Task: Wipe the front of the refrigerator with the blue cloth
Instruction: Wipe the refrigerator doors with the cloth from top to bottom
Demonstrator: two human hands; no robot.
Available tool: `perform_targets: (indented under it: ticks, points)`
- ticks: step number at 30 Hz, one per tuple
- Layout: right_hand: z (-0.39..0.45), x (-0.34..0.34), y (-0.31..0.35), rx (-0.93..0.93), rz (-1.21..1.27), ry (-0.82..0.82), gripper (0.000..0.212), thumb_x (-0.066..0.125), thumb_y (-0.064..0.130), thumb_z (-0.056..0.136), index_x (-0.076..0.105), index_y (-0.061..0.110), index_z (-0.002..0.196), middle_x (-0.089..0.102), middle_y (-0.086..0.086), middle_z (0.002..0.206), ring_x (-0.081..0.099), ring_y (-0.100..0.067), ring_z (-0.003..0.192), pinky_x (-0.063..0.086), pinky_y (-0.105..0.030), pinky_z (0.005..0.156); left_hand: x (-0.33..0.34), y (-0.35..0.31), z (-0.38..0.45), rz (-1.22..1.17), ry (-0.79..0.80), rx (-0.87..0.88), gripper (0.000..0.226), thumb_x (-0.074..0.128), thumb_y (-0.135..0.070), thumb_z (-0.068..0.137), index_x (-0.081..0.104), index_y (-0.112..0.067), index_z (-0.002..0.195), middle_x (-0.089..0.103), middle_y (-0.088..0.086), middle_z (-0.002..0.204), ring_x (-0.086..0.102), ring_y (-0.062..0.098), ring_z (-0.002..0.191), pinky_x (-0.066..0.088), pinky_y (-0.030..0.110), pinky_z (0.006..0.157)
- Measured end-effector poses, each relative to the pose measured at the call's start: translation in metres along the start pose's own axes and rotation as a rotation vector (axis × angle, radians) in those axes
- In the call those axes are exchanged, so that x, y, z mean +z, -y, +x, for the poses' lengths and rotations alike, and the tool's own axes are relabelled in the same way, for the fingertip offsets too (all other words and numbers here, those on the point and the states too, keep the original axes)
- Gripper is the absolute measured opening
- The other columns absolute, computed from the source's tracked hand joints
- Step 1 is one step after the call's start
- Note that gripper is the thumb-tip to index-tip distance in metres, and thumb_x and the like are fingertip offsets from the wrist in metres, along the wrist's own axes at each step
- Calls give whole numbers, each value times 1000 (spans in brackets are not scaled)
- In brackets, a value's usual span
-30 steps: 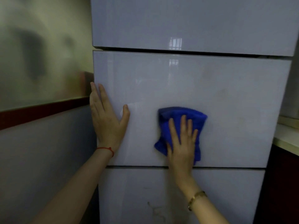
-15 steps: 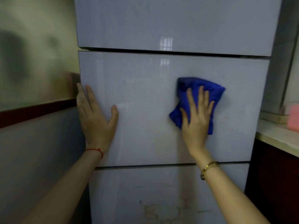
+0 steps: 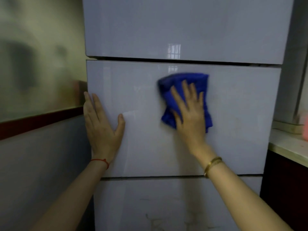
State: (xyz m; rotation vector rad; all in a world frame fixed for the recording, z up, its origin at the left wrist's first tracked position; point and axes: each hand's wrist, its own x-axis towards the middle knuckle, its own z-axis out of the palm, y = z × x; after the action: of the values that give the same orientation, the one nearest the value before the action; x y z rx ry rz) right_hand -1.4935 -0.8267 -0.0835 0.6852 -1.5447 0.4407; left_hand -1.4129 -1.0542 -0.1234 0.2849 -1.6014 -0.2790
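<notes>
Head cam looks straight at the refrigerator (image 3: 233,114), three glossy pale panels stacked one over another. The right hand (image 3: 190,114) has its fingers spread flat over the blue cloth (image 3: 186,80), pressing it against the upper middle of the centre panel. No real grip here, just a flat palm, which makes sense since that pushes the whole pad of cloth onto the door. The cloth is bunched, so a fold sticks out above and to the sides of the hand. The left hand (image 3: 101,129) lies open and flat on that panel's left edge, fingers straight, holding nothing; my guess is it's bracing the body or keeping the door from rocking.

Surface-wise, the gloss shows a window reflection near the top, and the bottom panel has dark scribbly marks low down that look untouched. A wall with a dark red stripe (image 3: 40,120) sits left, and a pale counter (image 3: 286,147) is on the right with something pink at the edge, too cropped to identify.
</notes>
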Motion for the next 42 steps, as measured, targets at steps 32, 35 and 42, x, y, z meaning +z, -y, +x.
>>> perform_targets:
  ticks: [32, 35, 42]
  points:
    - [-213, -41, 44, -9, 209, 282, 44, 38, 13, 101, 39, 15, 144, 16, -3, 161, 17, -32, 149, 11, -54, 122, -42, 61, -228, -101, 338, -3, 64, 44, -26, 96, 24, -3, 152, 18, 6, 162, 11, 20, 153, 12, 36, 126]
    - [-253, -11, 63, -151, 77, 401, 61, 47, 13, 90, 31, 27, 147, 3, 1, 163, 7, -28, 151, 1, -50, 123, -36, 70, -262, -87, 366, -22, 65, 47, -25, 95, 23, -6, 153, 16, 8, 163, 13, 23, 153, 14, 37, 126]
    - [-372, 26, 72, -419, -57, 488, 62, 48, 24, 88, 32, 33, 147, 17, -2, 161, 32, -23, 139, 6, -43, 121, -12, 96, -314, 32, 320, 30, 70, 51, -27, 93, 19, -12, 154, 7, 4, 164, 10, 28, 153, 10, 40, 126]
